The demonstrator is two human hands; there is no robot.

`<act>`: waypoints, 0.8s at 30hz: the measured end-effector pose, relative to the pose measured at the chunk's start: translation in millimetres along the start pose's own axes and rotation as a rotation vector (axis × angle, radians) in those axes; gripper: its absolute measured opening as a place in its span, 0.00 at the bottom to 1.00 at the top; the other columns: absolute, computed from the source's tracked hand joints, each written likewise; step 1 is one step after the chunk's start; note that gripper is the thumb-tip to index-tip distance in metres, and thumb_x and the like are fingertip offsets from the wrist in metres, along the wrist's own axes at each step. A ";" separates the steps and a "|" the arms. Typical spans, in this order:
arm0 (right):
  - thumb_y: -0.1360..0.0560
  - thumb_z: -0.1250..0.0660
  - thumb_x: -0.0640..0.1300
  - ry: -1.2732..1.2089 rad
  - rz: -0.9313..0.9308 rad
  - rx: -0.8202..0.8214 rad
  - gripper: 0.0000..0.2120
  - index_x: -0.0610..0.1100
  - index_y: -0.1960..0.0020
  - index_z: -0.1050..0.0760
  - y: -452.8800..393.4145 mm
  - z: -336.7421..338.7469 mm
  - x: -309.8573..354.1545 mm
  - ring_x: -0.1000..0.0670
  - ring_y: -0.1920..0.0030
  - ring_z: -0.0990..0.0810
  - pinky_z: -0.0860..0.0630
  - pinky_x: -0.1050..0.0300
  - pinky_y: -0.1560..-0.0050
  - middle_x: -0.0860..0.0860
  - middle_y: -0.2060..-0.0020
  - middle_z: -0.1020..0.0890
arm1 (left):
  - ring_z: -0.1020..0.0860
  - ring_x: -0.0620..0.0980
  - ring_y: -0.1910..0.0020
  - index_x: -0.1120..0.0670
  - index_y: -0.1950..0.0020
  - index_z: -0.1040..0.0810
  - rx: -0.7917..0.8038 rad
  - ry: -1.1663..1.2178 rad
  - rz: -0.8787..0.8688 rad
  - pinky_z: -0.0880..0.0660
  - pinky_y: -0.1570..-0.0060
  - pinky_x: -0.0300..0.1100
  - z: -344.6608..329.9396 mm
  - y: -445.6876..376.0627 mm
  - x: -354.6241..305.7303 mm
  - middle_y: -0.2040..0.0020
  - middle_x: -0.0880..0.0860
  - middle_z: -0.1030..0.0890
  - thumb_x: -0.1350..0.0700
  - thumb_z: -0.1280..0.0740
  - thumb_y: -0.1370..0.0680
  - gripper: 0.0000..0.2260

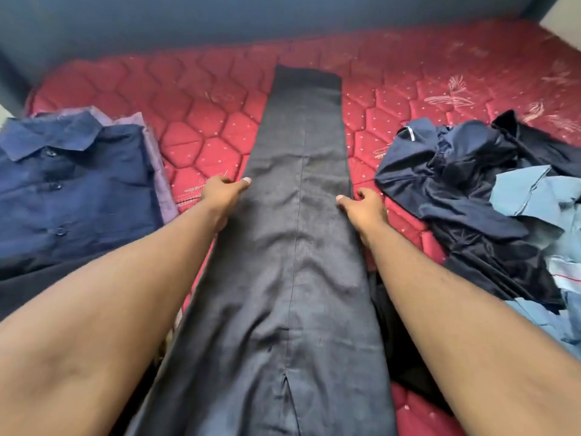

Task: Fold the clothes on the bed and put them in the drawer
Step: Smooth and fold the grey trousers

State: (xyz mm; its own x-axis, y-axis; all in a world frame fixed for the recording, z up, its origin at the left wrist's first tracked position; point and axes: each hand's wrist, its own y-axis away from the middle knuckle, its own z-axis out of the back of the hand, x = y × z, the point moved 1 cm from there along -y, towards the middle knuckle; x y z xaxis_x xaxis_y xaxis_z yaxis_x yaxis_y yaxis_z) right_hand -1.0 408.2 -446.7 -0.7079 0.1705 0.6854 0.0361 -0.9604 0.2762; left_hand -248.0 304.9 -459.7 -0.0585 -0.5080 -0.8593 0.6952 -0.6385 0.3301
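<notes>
Both hands are pinching the dark grey trousers [295,196] lying lengthwise down the middle of the red bed [207,121]: left hand [224,191] gripping their left edge, right hand [364,204] their right edge. Left of the trousers a folded navy shirt [72,187] is lying; right of them, a heap of unfolded clothes [490,196].

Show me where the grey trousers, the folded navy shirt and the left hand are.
grey trousers [295,196]: head view, middle of leg.
folded navy shirt [72,196]: head view, button front.
left hand [224,191]: head view, back of hand.
</notes>
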 end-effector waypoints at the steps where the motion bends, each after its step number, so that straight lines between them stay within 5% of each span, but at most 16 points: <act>1: 0.30 0.26 0.53 -0.065 -0.053 0.005 0.18 0.44 0.46 0.23 -8.9 -3.2 1.5 0.43 0.48 0.21 0.25 0.51 0.45 0.46 0.51 0.20 | 0.31 0.44 0.79 0.56 0.58 0.25 0.024 0.036 0.045 0.36 0.78 0.36 -1.7 -2.7 -2.2 0.77 0.47 0.28 0.52 0.28 0.22 0.11; 3: 0.30 0.24 0.49 -0.166 -0.125 0.032 0.13 0.44 0.61 0.26 -17.8 -8.1 3.4 0.45 0.58 0.21 0.24 0.53 0.56 0.46 0.59 0.21 | 0.30 0.43 0.81 0.55 0.56 0.25 0.080 0.116 0.123 0.37 0.83 0.30 -5.2 -1.4 -6.4 0.74 0.49 0.26 0.55 0.30 0.21 0.07; 5: 0.28 0.26 0.43 -0.237 -0.122 0.052 0.12 0.41 0.63 0.27 -16.3 -10.2 2.5 0.46 0.65 0.22 0.25 0.55 0.65 0.47 0.62 0.24 | 0.25 0.44 0.76 0.56 0.50 0.24 0.096 0.205 0.151 0.32 0.80 0.31 -5.6 5.5 -6.2 0.64 0.54 0.22 0.58 0.30 0.21 0.04; 7: 0.27 0.28 0.42 -0.210 -0.072 -0.023 0.09 0.42 0.62 0.27 -3.2 -6.5 -2.7 0.47 0.64 0.25 0.29 0.55 0.62 0.49 0.64 0.27 | 0.22 0.49 0.64 0.55 0.49 0.24 0.113 0.264 0.171 0.29 0.73 0.35 -2.3 20.4 -4.1 0.60 0.55 0.20 0.58 0.30 0.22 0.05; 10: 0.29 0.30 0.45 -0.274 0.002 -0.067 0.17 0.45 0.67 0.37 37.0 13.4 -6.1 0.47 0.63 0.35 0.38 0.55 0.64 0.49 0.69 0.34 | 0.22 0.42 0.71 0.53 0.55 0.25 0.201 0.457 0.221 0.25 0.66 0.37 16.3 65.2 -12.2 0.71 0.46 0.20 0.59 0.35 0.18 0.06; 13: 0.28 0.32 0.43 -0.531 0.071 0.062 0.09 0.39 0.63 0.28 107.0 54.2 -5.3 0.49 0.64 0.30 0.33 0.56 0.63 0.47 0.67 0.27 | 0.22 0.43 0.63 0.53 0.51 0.23 0.392 0.532 0.129 0.29 0.53 0.43 65.4 140.6 -10.8 0.62 0.46 0.17 0.56 0.32 0.20 0.01; 16: 0.23 0.37 0.33 -0.646 0.079 0.189 0.09 0.43 0.56 0.21 210.7 107.6 -18.7 0.57 0.64 0.22 0.28 0.66 0.65 0.52 0.62 0.18 | 0.19 0.53 0.48 0.58 0.37 0.22 0.580 0.601 0.133 0.24 0.41 0.49 120.9 231.7 7.0 0.44 0.56 0.17 0.51 0.19 0.36 0.30; 18: 0.24 0.36 0.35 -0.719 0.076 0.257 0.09 0.46 0.59 0.22 266.1 126.2 -35.6 0.56 0.63 0.23 0.29 0.63 0.63 0.54 0.64 0.18 | 0.17 0.55 0.46 0.59 0.37 0.20 0.752 0.658 0.175 0.21 0.42 0.51 144.3 282.5 21.8 0.42 0.58 0.17 0.51 0.18 0.41 0.35; 20: 0.26 0.31 0.43 -0.731 0.029 0.280 0.08 0.47 0.64 0.25 316.5 132.9 -49.0 0.58 0.67 0.25 0.31 0.65 0.67 0.56 0.69 0.21 | 0.15 0.54 0.51 0.58 0.43 0.16 0.808 0.708 0.261 0.19 0.49 0.49 157.0 327.4 35.3 0.47 0.58 0.15 0.52 0.20 0.40 0.27; 24: 0.23 0.33 0.39 -0.673 0.036 0.251 0.16 0.45 0.69 0.29 383.7 141.7 -58.3 0.63 0.78 0.30 0.35 0.72 0.76 0.59 0.79 0.26 | 0.16 0.53 0.59 0.56 0.49 0.17 0.622 0.666 0.180 0.18 0.56 0.50 173.1 387.4 53.6 0.51 0.60 0.17 0.51 0.17 0.44 0.26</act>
State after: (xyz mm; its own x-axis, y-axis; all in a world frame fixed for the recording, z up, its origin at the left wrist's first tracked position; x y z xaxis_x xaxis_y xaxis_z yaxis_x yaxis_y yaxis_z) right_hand 154.1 60.9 -285.2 -0.1182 0.3163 0.9413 0.2694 -0.9021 0.3370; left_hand -105.8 -69.7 -310.3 0.5701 -0.3159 -0.7584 0.1329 -0.8755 0.4645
